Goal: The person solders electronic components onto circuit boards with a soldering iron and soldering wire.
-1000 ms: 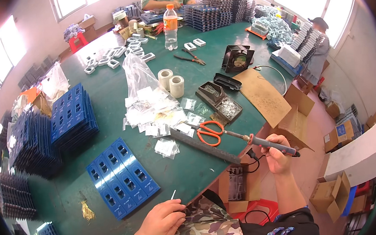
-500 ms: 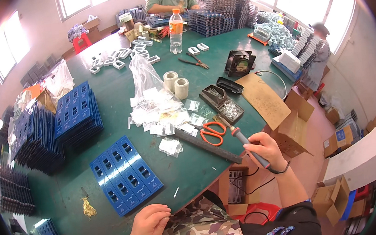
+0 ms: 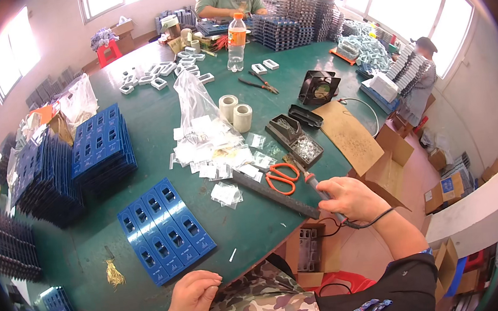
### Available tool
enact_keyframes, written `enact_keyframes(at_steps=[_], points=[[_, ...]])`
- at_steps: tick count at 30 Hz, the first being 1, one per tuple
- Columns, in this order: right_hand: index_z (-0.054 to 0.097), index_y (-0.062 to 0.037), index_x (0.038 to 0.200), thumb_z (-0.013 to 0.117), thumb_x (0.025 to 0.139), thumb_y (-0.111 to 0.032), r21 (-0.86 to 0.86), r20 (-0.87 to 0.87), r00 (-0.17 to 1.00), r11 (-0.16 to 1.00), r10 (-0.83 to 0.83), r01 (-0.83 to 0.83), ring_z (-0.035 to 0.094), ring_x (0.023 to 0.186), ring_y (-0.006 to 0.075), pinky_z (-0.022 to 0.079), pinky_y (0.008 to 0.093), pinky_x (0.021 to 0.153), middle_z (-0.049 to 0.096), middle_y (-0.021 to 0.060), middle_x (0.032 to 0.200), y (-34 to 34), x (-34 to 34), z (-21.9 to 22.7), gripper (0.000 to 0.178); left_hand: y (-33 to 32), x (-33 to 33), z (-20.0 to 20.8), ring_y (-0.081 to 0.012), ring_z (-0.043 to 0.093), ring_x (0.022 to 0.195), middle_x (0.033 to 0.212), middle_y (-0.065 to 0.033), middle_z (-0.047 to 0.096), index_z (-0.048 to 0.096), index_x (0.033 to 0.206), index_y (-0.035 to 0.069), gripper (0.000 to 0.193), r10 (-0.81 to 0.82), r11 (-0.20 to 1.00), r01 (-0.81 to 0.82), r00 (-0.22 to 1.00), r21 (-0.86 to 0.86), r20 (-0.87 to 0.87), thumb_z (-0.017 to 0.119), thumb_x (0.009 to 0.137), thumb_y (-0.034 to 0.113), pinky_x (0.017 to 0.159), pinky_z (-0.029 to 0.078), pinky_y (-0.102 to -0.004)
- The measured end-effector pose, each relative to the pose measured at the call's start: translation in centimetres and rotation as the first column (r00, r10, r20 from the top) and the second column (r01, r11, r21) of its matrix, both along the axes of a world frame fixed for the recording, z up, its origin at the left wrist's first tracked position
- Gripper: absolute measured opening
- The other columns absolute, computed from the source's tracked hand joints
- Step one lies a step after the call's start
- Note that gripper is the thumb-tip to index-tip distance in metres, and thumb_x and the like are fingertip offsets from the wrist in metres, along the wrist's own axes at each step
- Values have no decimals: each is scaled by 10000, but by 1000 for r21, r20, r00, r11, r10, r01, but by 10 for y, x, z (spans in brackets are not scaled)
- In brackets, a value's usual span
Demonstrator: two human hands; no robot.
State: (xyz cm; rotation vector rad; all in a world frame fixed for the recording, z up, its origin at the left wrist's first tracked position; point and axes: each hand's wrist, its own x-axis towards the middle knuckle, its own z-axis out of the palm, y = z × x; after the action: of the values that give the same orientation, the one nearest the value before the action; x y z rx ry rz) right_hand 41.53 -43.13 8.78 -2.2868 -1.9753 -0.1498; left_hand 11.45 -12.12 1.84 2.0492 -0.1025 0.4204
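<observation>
My right hand (image 3: pixel 356 198) is closed round the grey handle of a soldering iron (image 3: pixel 322 188), its fingers over the handle from above. The iron points away from me, its tip end beside the dark open box of small metal parts, and its black cord loops past my wrist. At the near table edge my left hand (image 3: pixel 195 295) is closed, fingers curled together, with nothing visible in it. Just beyond it lies a blue panel sheet (image 3: pixel 170 230) with rows of cut-outs. Orange-handled scissors (image 3: pixel 283 179) and a dark bar (image 3: pixel 276 194) lie left of the iron.
Stacks of blue panels (image 3: pixel 97 145) stand at left. Small plastic bags (image 3: pixel 216 149), tape rolls (image 3: pixel 241 118), the parts box (image 3: pixel 295 139), a fan (image 3: pixel 318 85), pliers (image 3: pixel 258 82) and a bottle (image 3: pixel 236 44) occupy the table. Thin golden strands (image 3: pixel 114 274) lie near left. Co-workers sit farther back.
My right hand has shifted its grip on the soldering iron, with the palm turned further over and the wrist moved slightly right. My left hand has hardly moved.
</observation>
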Motion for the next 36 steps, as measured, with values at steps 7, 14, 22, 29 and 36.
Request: enact_keyframes(at_steps=[7,14,22,29,36], points=[[683,-145,975,721,687,-62,249,44,998,966,55,-64,642,913,262,567,351,740,549,94,1155,-14,-63,26,302,2,0,1,-279,682,881,976,-111,710,682,922,16,67,-8,1000,9,1000,-9,10,676,861,44,786,551,-360],[728,-128,986,783,757,-39,404,-356,934,906,28,127,626,1001,221,557,318,798,559,84,1182,-27,-89,15,251,3,-5,-2,-273,681,874,977,-109,711,688,927,16,71,-14,1000,14,999,-9,31,678,865,50,771,550,-354],[546,-45,1199,643,919,-32,689,-722,479,461,499,559,646,988,275,569,352,821,568,171,1142,-17,-78,-8,297,0,-8,-2,-275,683,871,978,-113,713,690,925,16,69,3,1000,-3,1000,-7,30,678,868,52,767,549,-348],[546,-50,1218,597,958,-46,520,-740,177,384,649,764,660,957,241,569,335,783,617,145,1129,-12,-64,-16,266,1,-7,-1,-275,684,869,979,-117,712,691,917,15,63,3,1000,-2,1000,-12,16,677,867,51,771,548,-348],[579,-10,1196,636,953,-81,317,-937,249,295,247,901,667,861,163,550,289,758,674,103,1015,-4,-8,-60,260,0,-8,0,-276,682,871,985,-115,709,692,932,16,76,-7,1000,7,1000,-16,8,678,865,49,774,547,-348]])
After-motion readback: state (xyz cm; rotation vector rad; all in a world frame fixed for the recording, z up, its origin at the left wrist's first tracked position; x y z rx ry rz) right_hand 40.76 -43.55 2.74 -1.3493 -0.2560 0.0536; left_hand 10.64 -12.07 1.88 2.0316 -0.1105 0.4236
